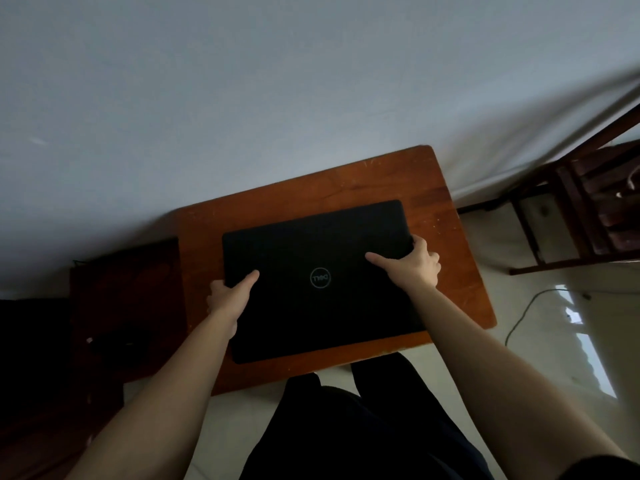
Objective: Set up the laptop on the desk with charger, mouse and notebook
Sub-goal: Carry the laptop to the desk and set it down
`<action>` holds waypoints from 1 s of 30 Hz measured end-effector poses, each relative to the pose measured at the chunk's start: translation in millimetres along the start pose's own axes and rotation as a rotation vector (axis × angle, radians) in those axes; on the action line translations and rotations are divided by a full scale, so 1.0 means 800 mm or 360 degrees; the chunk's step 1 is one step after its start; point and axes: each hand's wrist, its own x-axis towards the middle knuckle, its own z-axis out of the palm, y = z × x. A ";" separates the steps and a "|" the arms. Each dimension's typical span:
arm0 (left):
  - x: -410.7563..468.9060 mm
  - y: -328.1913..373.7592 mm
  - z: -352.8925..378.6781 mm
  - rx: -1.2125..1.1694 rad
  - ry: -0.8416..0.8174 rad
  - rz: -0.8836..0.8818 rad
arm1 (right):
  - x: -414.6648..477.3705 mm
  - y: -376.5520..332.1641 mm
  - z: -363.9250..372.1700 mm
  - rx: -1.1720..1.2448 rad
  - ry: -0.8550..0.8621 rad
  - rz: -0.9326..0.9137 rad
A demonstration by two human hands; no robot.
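A black laptop (pixel 318 306) lies shut and flat on a small wooden desk (pixel 311 195), its round logo facing up. My left hand (pixel 230 296) grips the laptop's left edge, thumb on the lid. Over on the laptop's right edge my right hand (pixel 414 266) grips too, thumb on top and fingers curled around the side. A dark lump (pixel 119 342), possibly the charger or mouse, rests on a lower dark wooden surface (pixel 128 271) left of the desk. It is too dim to tell which. No notebook is visible.
A plain grey wall (pixel 242 98) runs behind the desk. A dark wooden shelf frame (pixel 588 209) stands at the right. A thin cable (pixel 523 313) trails over the glossy white floor. My dark-clothed legs (pixel 363 427) are below the desk's near edge.
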 end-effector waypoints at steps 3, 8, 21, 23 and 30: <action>-0.008 -0.001 -0.007 -0.0114 -0.0108 -0.0041 | -0.003 0.004 -0.005 0.0102 -0.0034 0.0121; -0.031 -0.005 -0.016 -0.0140 -0.0301 -0.0067 | -0.034 0.033 -0.011 0.0244 -0.0051 0.0319; -0.125 0.064 0.056 0.0365 -0.1020 0.0558 | -0.190 0.212 -0.094 0.1733 0.0257 0.0511; -0.159 0.072 0.086 0.0489 -0.1215 0.0618 | -0.217 0.251 -0.114 0.1966 0.0261 0.0466; -0.307 0.067 0.235 0.1142 -0.1597 0.0698 | -0.309 0.436 -0.201 0.2403 0.0474 0.0606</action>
